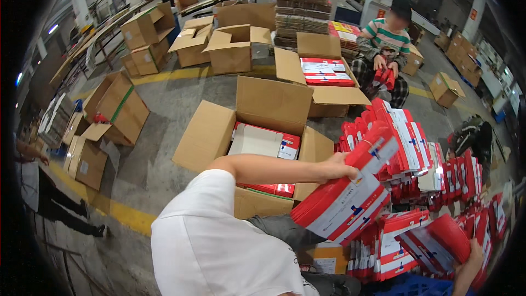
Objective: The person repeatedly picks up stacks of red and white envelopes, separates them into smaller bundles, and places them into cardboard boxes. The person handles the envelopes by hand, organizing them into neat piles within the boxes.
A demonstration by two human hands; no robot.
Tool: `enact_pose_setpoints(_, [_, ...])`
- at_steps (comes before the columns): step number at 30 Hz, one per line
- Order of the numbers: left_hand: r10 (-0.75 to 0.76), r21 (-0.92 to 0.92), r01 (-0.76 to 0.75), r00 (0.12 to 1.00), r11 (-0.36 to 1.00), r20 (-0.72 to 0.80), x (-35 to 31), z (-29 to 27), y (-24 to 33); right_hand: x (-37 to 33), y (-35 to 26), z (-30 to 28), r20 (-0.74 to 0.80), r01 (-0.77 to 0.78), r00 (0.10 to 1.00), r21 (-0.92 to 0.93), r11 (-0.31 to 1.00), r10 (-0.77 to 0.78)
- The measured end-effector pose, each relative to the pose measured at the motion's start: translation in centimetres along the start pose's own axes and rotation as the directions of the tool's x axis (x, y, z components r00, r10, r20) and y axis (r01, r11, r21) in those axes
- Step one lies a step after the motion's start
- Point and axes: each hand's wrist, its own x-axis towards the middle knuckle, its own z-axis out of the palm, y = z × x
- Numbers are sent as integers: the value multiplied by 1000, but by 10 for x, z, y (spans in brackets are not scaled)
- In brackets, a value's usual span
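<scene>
My left arm reaches across to the right. My left hand (336,168) is closed on the edge of a thick bundle of flat red-and-white printed envelopes (345,208), held tilted above the piles. At the lower right, my right hand (470,263) grips the edge of a second, bent bundle of red-and-white envelopes (433,244); part of that hand is cut off by the picture's dark rim. Stacked envelopes (402,137) rise just beyond the left hand. An open carton (205,137) in front of me holds red-and-white packs with a grey-white board on top.
Another open carton (334,96) with red-and-white packs stands farther off. Beside it a seated person (386,49) handles red packs. Several brown cartons (230,49) stand behind and to the left. A blue crate (411,285) is at the lower right; another person (46,186) is at far left.
</scene>
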Motion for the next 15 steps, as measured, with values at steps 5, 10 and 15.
enact_pose_setpoints(5, [39, 232, -87, 979, 969, 201, 24, 67, 9, -4, -128, -37, 205, 253, 956, -205, 946, -211])
enact_pose_setpoints(10, [-2, 388, -53, 990, 920, 139, 27, 105, -36, -18, -206, 12, 233, 501, 850, -81, 861, -473])
enact_pose_setpoints(15, [-233, 489, 159, 968, 858, 92, 13, 129, -74, -46, -241, 49, 314, 532, 800, 22, 846, -511])
